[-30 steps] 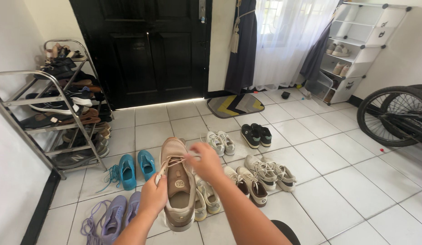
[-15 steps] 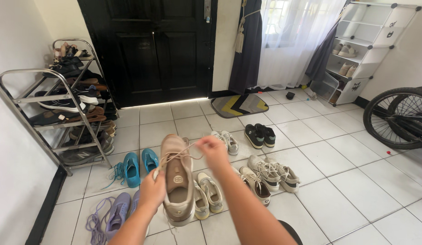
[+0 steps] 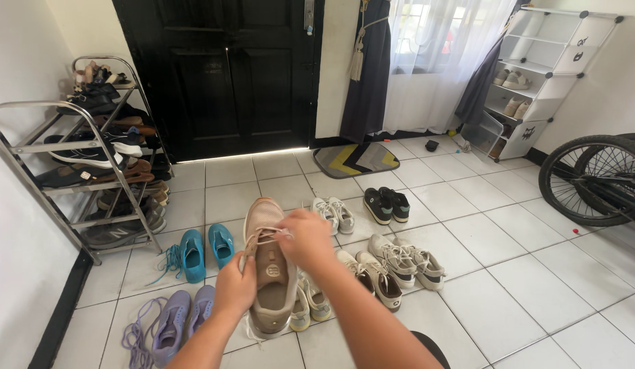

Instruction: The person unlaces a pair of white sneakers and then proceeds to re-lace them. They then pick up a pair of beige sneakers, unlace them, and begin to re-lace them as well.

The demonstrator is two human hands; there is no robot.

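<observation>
My left hand (image 3: 235,288) grips the beige sneaker (image 3: 271,273) along its left side, fingers closed around the upper, holding it sole-down above the tiled floor (image 3: 495,273) with the toe pointing away from me. My right hand (image 3: 305,238) is pinched shut on the lace (image 3: 261,238) at the tongue. Half a second ago this hand was drawn out to the right with the lace stretched taut; now it has come back in over the shoe's opening and the lace lies slack across the eyelets. The sneaker itself stays where it was, above a cream pair (image 3: 309,301). Blue sneakers (image 3: 204,249) lie to its left, lilac ones (image 3: 174,324) nearer me, and a metal shoe rack (image 3: 92,171) stands by the wall.
</observation>
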